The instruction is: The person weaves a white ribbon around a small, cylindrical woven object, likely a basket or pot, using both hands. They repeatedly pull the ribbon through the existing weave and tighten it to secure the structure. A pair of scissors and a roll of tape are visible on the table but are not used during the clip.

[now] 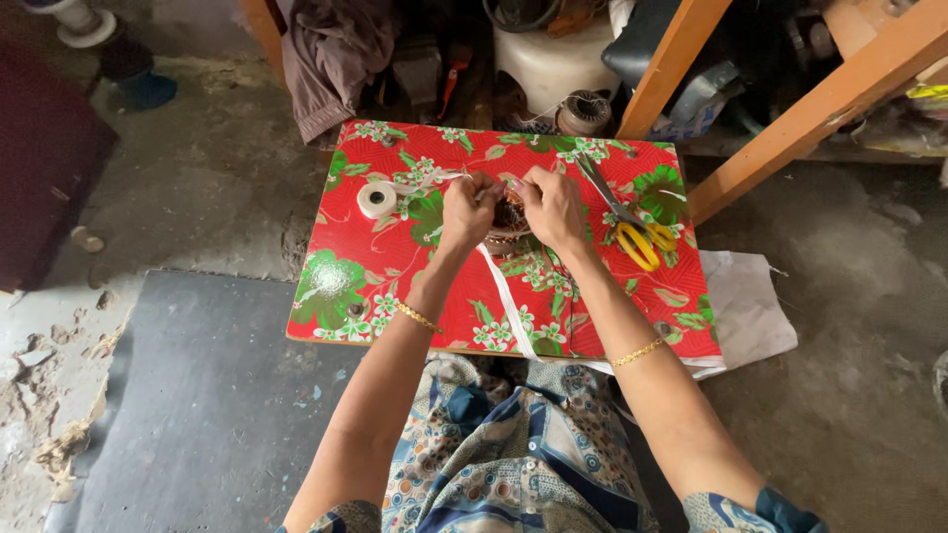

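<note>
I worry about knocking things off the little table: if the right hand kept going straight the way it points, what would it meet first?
Probably the dark round piece that the right hand and left hand already grip; past it, the spool of thread, though depth is unclear.

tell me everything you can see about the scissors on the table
The scissors lie flat on the red floral table cover, near its far right corner, just right of the right hand and apparently not touching it. They have yellow loop handles, seemingly plastic, toward the person, and long grey metal blades pointing away and leftward. The blades look closed. Nothing holds them.
</note>
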